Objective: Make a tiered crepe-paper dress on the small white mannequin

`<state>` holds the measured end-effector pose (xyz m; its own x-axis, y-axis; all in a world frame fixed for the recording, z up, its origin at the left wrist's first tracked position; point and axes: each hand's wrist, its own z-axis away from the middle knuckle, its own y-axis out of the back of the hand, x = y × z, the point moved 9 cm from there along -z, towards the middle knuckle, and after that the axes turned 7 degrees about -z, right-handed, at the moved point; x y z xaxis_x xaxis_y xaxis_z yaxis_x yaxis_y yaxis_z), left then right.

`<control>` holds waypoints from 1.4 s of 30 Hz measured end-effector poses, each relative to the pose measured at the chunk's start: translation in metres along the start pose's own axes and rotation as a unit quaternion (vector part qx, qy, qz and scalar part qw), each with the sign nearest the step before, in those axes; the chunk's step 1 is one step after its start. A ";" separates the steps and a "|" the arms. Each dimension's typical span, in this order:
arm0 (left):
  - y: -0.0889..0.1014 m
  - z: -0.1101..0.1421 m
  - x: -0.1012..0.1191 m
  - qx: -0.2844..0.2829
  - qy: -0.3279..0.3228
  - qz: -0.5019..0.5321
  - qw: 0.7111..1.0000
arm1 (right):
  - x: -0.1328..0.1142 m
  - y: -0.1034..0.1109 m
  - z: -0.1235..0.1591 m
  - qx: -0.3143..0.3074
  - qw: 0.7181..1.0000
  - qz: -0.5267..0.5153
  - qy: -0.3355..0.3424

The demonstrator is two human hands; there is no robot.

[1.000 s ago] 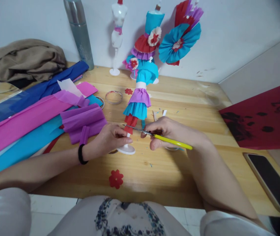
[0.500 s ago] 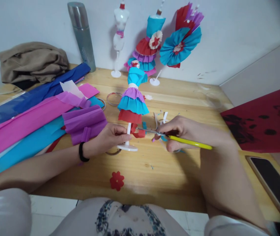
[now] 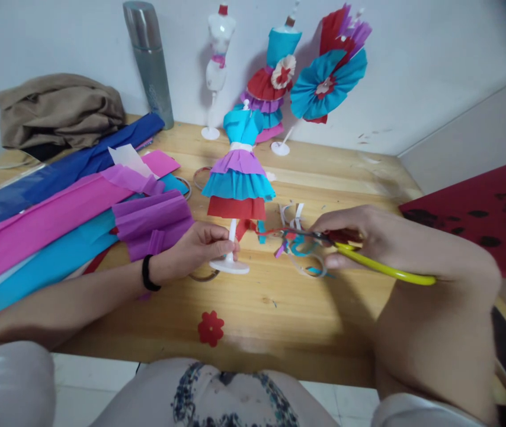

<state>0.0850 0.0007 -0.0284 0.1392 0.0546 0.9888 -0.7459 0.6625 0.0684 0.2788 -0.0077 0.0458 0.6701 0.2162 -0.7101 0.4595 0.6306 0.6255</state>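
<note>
A small mannequin (image 3: 231,237) on a white stand wears a crepe-paper dress (image 3: 239,184) with blue, purple and red tiers. My left hand (image 3: 206,246) pinches the stand's stem just above its round base. In my right hand (image 3: 351,234) is a pair of yellow-handled scissors (image 3: 368,264), its blades pointing left toward the stand, to the right of the red hem and slightly below it. Near the blades lie paper scraps (image 3: 300,246) in red, blue, purple and white. A red paper flower (image 3: 211,328) rests on the table in front of the stand.
Crepe-paper sheets (image 3: 53,216) and a purple piece (image 3: 153,222) cover the left side. Behind stand a grey flask (image 3: 150,77), brown cloth (image 3: 57,112), a bare mannequin (image 3: 220,77) and two dressed ones, one with a blue fan flower (image 3: 306,92). A red board (image 3: 475,219) leans at right.
My right hand and the scissors have moved right, away from the hem. The mannequin on the stand has turned, and its dress now faces me more squarely. My left hand keeps its place.
</note>
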 end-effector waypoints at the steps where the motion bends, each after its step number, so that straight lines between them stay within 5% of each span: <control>1: 0.000 0.000 0.000 0.001 -0.003 0.002 1.000 | 0.001 -0.002 0.001 -0.016 1.000 -0.009 -0.009; 9: -0.004 0.002 0.001 -0.005 0.008 0.028 1.000 | -0.027 -0.022 -0.017 -0.078 0.991 -0.056 0.091; 24: -0.007 0.004 0.005 -0.021 0.002 0.113 0.993 | -0.001 -0.026 -0.024 -0.109 0.989 -0.098 0.006; 31: 0.011 -0.001 -0.004 0.055 -0.008 0.225 0.973 | -0.013 -0.023 -0.030 -0.066 0.990 -0.108 0.067; 38: -0.004 0.000 0.006 -0.008 -0.011 0.293 0.956 | -0.027 -0.036 -0.047 -0.017 0.992 -0.041 0.119; 42: -0.001 0.001 0.001 0.004 -0.005 0.275 0.962 | -0.030 -0.027 -0.040 0.004 0.991 -0.032 0.127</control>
<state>0.0858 -0.0007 -0.0273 -0.2838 0.3867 0.8775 -0.7104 0.5299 -0.4632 0.2230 -0.0016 0.0376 0.4706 0.3576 -0.8066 0.5022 0.6431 0.5782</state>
